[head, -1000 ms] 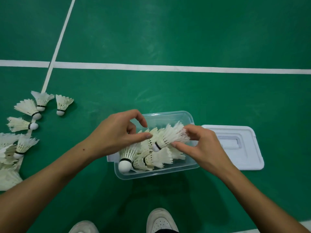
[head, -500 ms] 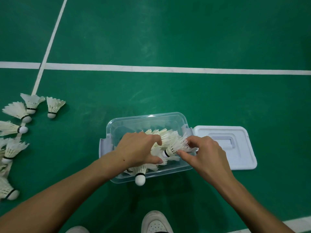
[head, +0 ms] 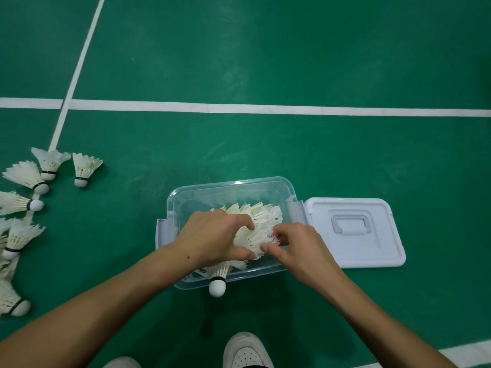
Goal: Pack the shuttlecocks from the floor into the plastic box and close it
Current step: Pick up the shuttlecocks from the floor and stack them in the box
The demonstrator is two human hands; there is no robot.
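Shuttlecocks fill much of a clear plastic box (head: 233, 187) that sits open on the green court floor (head: 265, 62), just beyond the person's white shoes (head: 245, 350). Both hands are down inside it. The left hand (head: 215, 239) lies over the left part of the feather pile (head: 261, 224), fingers curled and thumb stretched toward the right, pressing on the white skirts; whether it actually grasps one of them cannot be told. The right hand (head: 300, 248) comes in from the near right, thumb and curled fingers closing on the feather tips at the pile's right edge (the exact shuttlecock it pinches is hidden among the others). One shuttlecock (head: 218, 280) stands cork-down at the box's near wall, its round white cork showing low at that wall.

The box's grey-white lid (head: 372, 257) lies flat on the floor touching the box's right side, handle recess facing up. Grey latches hang at the box's left and right ends.

Well apart to the left, loose shuttlecocks (head: 85, 168) lie scattered on the floor in a rough curve running from the far white court line (head: 265, 108) down to the near left edge of view.
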